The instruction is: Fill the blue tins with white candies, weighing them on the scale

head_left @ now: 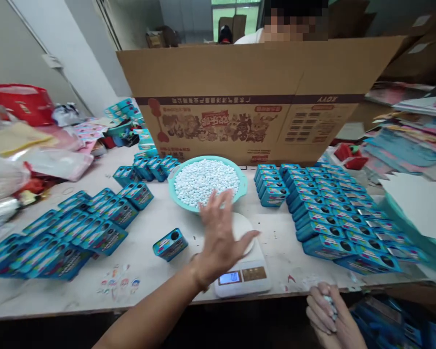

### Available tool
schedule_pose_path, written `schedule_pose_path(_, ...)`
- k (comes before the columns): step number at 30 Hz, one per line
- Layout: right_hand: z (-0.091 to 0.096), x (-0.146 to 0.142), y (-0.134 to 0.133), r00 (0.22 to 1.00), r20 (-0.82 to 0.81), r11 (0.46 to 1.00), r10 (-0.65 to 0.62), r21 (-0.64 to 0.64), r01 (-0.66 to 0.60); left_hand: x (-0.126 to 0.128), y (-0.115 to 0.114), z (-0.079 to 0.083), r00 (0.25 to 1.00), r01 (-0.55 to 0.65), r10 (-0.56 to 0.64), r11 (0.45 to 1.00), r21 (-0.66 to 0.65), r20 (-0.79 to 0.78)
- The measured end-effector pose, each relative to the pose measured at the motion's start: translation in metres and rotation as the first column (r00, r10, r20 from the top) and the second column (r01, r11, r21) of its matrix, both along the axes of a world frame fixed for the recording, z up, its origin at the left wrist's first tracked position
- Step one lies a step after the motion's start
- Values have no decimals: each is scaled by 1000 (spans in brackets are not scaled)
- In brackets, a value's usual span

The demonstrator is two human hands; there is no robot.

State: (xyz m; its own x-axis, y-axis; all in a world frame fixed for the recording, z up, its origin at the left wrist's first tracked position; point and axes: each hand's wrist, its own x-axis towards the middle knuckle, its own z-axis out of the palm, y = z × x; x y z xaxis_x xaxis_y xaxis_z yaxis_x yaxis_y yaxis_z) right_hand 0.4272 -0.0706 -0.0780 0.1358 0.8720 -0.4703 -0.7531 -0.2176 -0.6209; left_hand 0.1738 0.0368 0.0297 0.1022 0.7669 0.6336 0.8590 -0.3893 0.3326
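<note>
Smooth plastic, gloss and matt cardboard.
In the right hand (pixel 325 312), the pellets (pixel 331 306) look smooth, like those in the smooth plastic bowl (pixel 243 185) at the left hand's (pixel 220 235) fingertips. Below that palm, the scale (pixel 241 289) is pale plastic; the surrounding tabletop (pixel 76 296) looks scuffed. Boxes (pixel 321 245) on either side shine; the carton (pixel 218 72) beyond is matt cardboard.

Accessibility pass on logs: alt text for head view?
Open left hand above a digital scale, near a bowl of pale pellets; right hand, lower right, holds some too. Blue boxes stand both sides, a cardboard box behind.
</note>
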Motion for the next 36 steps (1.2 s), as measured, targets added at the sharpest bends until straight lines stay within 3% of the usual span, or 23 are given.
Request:
schedule_pose_path(2, 0, -3, 6, 992, -123, 999, -28, 13, 30, -62, -27, -12, 974, -224, 225, 974, 28, -14)
schedule_pose_path(4, 3, -11, 13, 972, -231, 999, -32, 34, 41, -116, -41, -31, 936, -348, 346, 936, -41, -61)
schedule_pose_path(6, 7, -22, 19, 949, -317, 996, -2, 83, 29, -151, -46, -49, 948, -317, 305, 928, -195, -89)
schedule_pose_path(8, 10, -32, 24, 927, -373, 990, 35, 138, 19, -163, -46, -60, 981, -194, 190, 921, -338, -46)
schedule_pose_path(11, 11, -38, 28, 909, -416, 984, 39, 176, 38, -148, -43, -54, 996, -21, 50, 936, -352, 75)
schedule_pose_path(14, 13, -34, 33, 902, -431, 983, 27, 176, 55, -115, -32, -31, 983, 130, -92, 958, -256, 158)
schedule_pose_path(17, 22, -30, 43, 902, -430, 981, 41, 189, 45, -76, -8, -14, 955, 291, -258, 915, -280, 149)
schedule_pose_path(23, 50, -46, 78, 939, -339, 977, 57, 211, 17, -20, 37, -22, 926, 332, -377, 822, -462, -6)
schedule_pose_path(25, 61, -54, 88, 946, -322, 981, 43, 192, 21, -18, 36, -24, 929, 338, -370, 842, -420, 5)
schedule_pose_path(27, 72, -59, 96, 946, -323, 982, 43, 186, 18, -26, 26, -18, 945, 328, -319, 910, -254, 75)
schedule_pose_path(29, 81, -64, 103, 937, -349, 986, 26, 165, 34, -41, 11, -10, 951, 248, -235, 968, -43, 200)
schedule_pose_path(31, 88, -68, 108, 921, -389, 990, -20, 122, 73, -58, -5, -3, 927, 132, -149, 989, 72, 344)
schedule_pose_path(33, 94, -72, 114, 902, -424, 988, -79, 87, 128, -74, -17, -4, 885, 66, -96, 994, 82, 456)
schedule_pose_path(36, 99, -79, 121, 880, -450, 979, -152, 56, 198, -89, -25, -15, 835, 64, -76, 997, 41, 545)
